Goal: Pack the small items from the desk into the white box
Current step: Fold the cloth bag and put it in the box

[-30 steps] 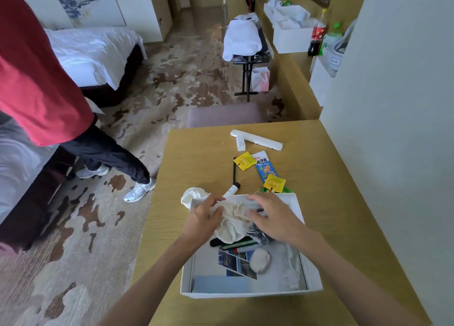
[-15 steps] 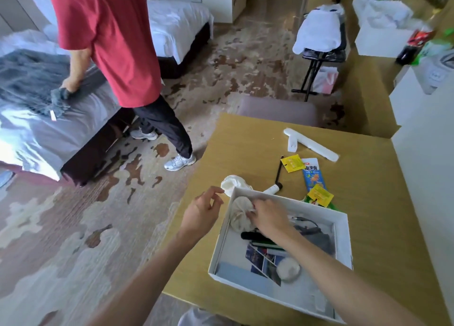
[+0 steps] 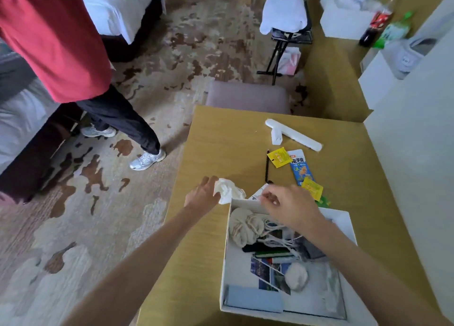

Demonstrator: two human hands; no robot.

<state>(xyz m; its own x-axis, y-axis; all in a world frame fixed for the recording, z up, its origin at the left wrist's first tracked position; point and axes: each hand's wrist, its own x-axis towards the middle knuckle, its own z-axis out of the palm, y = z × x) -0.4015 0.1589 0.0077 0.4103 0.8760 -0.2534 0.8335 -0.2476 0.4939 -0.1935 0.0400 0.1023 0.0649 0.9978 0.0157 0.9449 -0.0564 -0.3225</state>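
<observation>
The white box [image 3: 350,230] sits at the desk's near right. It holds a beige drawstring pouch [image 3: 244,227], white cord, dark pens [image 3: 266,250], postcards [image 3: 267,274] and a pale round puff [image 3: 296,275]. My left hand [image 3: 202,196] lies open against a crumpled white wad [image 3: 229,190] just outside the box's far-left corner. My right hand [image 3: 288,206] hovers over the box's far wall, fingertips pinched on a small white tube [image 3: 256,193]. Beyond lie a black pencil [image 3: 267,166], two yellow sachets [image 3: 278,156], a blue snack packet [image 3: 299,167] and a long white case [image 3: 294,135].
A person in a red shirt [image 3: 49,36] stands on the carpet to the left, by a bed. A padded chair [image 3: 248,96] is pushed against the desk's far edge. A white wall [image 3: 417,166] borders the desk on the right.
Both hands left the pouch, which now lies inside the box. The left hand went out to the white wad. The right hand moved to the tube at the box's far wall.
</observation>
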